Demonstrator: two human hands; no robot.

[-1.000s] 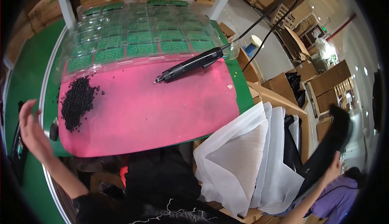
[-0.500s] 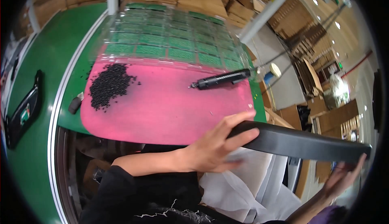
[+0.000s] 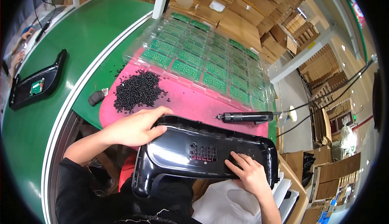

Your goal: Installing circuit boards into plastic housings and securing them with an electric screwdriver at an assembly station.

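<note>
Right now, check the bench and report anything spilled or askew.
The pile of tiny black parts, probably screws, sprawls uncontained across the pink mat, and a few strays lie past its edge on the green tabletop, which looks untidy. No damage shows on the black plastic housing.

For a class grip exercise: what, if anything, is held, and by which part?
A black plastic shell: the left hand grips its upper-left rim; the right hand rests fingers on its inner face, near the right end.
</note>
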